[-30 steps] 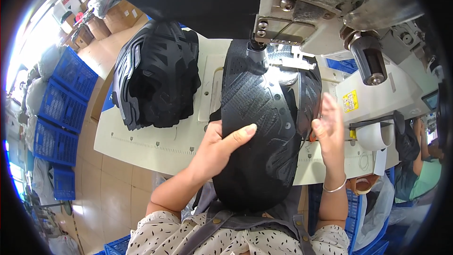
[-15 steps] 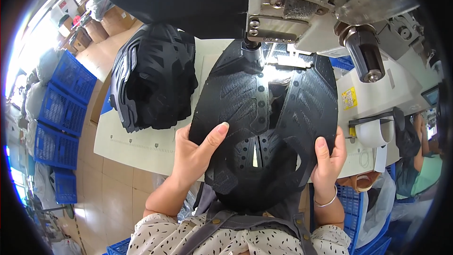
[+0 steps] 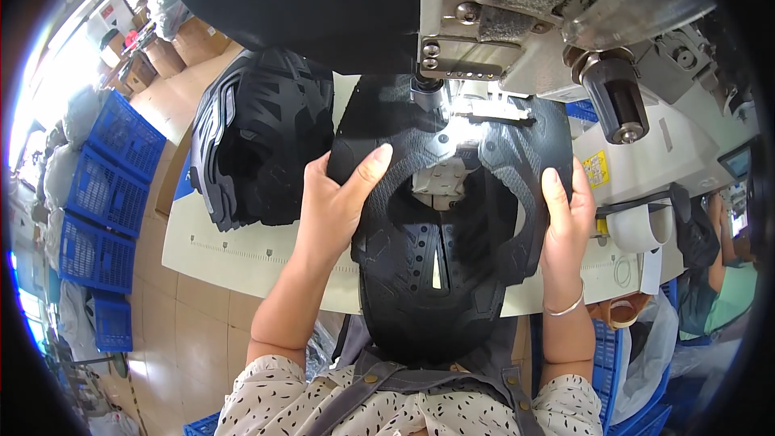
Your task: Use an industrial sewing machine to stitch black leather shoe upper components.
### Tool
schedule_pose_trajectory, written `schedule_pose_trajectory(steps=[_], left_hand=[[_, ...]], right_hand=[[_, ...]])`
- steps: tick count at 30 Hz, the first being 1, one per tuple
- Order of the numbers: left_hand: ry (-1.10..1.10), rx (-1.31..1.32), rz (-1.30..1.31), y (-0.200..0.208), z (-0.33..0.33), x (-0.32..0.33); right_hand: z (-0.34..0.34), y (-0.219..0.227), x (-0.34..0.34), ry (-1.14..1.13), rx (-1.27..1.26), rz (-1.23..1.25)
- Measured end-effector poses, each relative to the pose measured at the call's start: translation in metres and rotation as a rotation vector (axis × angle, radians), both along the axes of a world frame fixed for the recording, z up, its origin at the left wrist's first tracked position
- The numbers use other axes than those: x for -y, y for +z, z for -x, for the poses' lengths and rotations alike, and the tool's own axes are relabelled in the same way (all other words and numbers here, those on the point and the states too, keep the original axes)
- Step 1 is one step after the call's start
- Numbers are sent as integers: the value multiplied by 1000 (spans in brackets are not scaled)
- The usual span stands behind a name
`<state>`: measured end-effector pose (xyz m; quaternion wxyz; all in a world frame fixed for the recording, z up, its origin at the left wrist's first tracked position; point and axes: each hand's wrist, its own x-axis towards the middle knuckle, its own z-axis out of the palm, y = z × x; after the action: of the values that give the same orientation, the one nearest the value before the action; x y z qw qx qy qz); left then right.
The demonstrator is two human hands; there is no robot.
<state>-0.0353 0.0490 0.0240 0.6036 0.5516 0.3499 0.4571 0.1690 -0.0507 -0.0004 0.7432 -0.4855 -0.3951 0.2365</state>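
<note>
A flat black shoe upper, textured and with a cut-out in its middle, lies under the lit foot of a sewing machine. My left hand grips its left edge, thumb on top and fingers hidden underneath. On the opposite edge, my right hand holds it the same way. Nearer to me, partly covered by this piece, is more black upper material with eyelet rows and a slit, hanging over the table's front edge. I cannot tell whether the two are joined.
A stack of black shoe uppers sits left on the pale table. The machine's dark knob hangs at right, near a white cup-shaped holder. Blue crates stand on the floor at left. Another person's arm shows far right.
Both hands have moved away from me, pushing the upper farther under the machine. Its middle cut-out now lies just in front of the foot, and more of the nearer material is uncovered.
</note>
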Motion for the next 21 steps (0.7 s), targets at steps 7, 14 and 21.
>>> schedule_pose_trajectory(steps=[7,14,21], left_hand=[[71,-43,-109,-1,-7,-20],[-4,22,-116,-3,-7,-27],[461,36,-306,17,6,-53]], right_hand=[[-9,2,-16,65,-65,-37],[-20,2,-30,52,-47,43],[-52,-4,-95,237,-299,-4]])
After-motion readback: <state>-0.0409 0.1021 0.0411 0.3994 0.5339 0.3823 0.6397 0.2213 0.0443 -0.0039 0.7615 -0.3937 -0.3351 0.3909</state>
